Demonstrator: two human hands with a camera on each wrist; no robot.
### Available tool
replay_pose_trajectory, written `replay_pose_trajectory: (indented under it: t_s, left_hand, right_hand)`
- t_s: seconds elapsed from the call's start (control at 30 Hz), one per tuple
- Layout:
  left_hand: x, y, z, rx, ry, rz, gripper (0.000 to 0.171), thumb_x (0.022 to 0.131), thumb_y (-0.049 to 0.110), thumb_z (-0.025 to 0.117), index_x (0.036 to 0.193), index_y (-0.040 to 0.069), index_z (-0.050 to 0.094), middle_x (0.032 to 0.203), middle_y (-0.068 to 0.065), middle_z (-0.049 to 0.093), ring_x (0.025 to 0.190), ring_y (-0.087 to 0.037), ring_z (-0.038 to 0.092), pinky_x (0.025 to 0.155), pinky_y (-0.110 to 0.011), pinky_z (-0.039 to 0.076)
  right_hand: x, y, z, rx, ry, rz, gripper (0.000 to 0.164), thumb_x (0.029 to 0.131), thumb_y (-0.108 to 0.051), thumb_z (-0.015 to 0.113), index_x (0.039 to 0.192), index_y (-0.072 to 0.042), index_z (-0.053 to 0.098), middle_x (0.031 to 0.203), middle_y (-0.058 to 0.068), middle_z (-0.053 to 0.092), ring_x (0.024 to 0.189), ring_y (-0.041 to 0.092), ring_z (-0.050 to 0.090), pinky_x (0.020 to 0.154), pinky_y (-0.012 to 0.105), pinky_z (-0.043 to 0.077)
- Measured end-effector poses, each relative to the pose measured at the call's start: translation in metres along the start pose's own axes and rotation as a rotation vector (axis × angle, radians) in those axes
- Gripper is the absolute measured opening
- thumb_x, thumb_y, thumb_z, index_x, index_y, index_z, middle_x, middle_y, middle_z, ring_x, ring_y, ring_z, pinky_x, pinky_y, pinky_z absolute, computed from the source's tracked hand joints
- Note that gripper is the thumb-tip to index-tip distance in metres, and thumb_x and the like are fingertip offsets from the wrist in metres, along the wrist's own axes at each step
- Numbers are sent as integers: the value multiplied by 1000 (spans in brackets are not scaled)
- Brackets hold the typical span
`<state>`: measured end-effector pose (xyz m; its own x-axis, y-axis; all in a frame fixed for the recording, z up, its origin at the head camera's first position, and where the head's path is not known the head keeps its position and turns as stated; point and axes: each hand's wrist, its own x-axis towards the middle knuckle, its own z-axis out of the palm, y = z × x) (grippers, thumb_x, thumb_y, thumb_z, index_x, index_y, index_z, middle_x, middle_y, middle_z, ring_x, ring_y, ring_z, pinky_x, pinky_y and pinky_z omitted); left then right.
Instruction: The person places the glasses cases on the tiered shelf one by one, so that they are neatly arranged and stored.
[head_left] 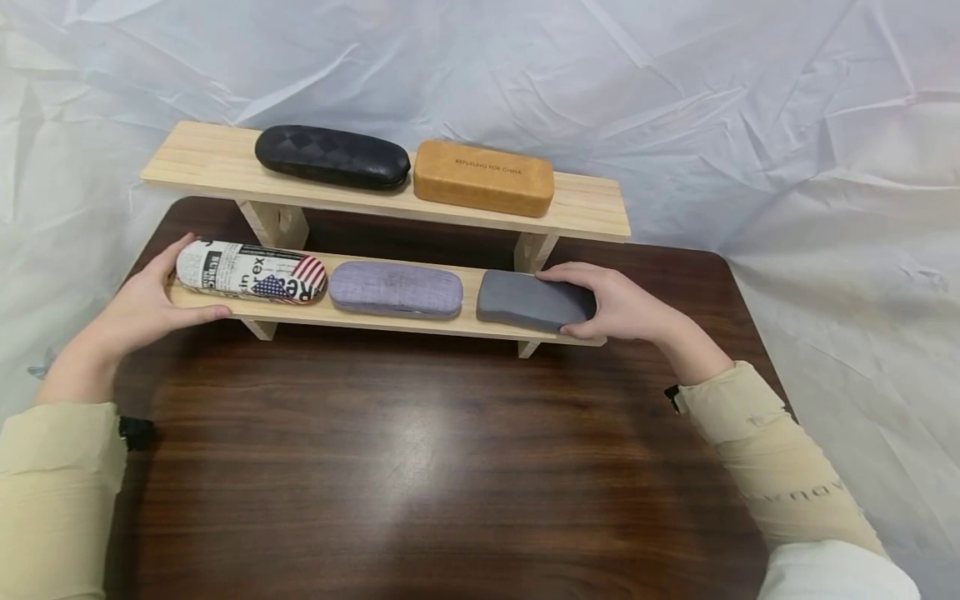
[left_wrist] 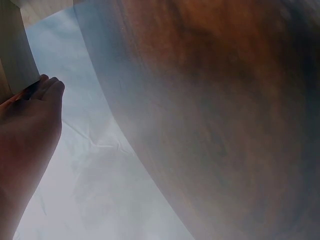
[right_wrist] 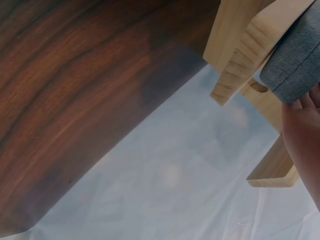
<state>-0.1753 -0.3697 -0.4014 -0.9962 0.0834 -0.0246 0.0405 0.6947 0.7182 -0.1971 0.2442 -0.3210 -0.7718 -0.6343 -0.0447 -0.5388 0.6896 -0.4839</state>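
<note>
Three glasses cases lie in a row on the lower board of a wooden shelf [head_left: 468, 327]. At the left end is a white one with newspaper print and flag patterns [head_left: 232, 271]. My left hand [head_left: 142, 304] reaches round that end, index finger by the case and thumb stretched along the board's front edge. A lilac fabric glasses case [head_left: 396, 289] sits in the middle. At the right end my right hand [head_left: 618, 304] grips a grey glasses case [head_left: 517, 298], thumb in front and fingers behind. The right wrist view shows the grey case's end [right_wrist: 295, 65] against the fingers.
On the upper board [head_left: 198, 158] lie a black checked glasses case [head_left: 330, 156] and a tan box-shaped glasses case [head_left: 483, 177]. The shelf stands on a dark wooden table [head_left: 420, 467]. White sheeting [head_left: 480, 67] hangs behind and at both sides.
</note>
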Motion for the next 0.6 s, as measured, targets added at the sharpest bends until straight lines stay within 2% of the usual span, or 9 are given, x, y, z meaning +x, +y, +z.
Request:
replay_pose_trajectory:
  t_s: [0.33,0.6]
  left_hand:
    - [0,1,0,7,-4,-9,119,87,22,87,173,18,6,172,-32,20,153,-47,22,132,-48,11]
    - [-1,0,-1,10,-7,-15,118,87,23,86,173,19,6,176,-25,14,156,-46,17,132,-51,9]
  right_hand:
    - [6,-4,-1,4,-31,-28,77,82,-11,85,154,-15,57,156,11,56,134,28,55,101,48,47]
    - [10,-4,0,-6,-28,-36,78,81,-11,85,154,-15,57,156,11,55,136,29,55,104,48,47]
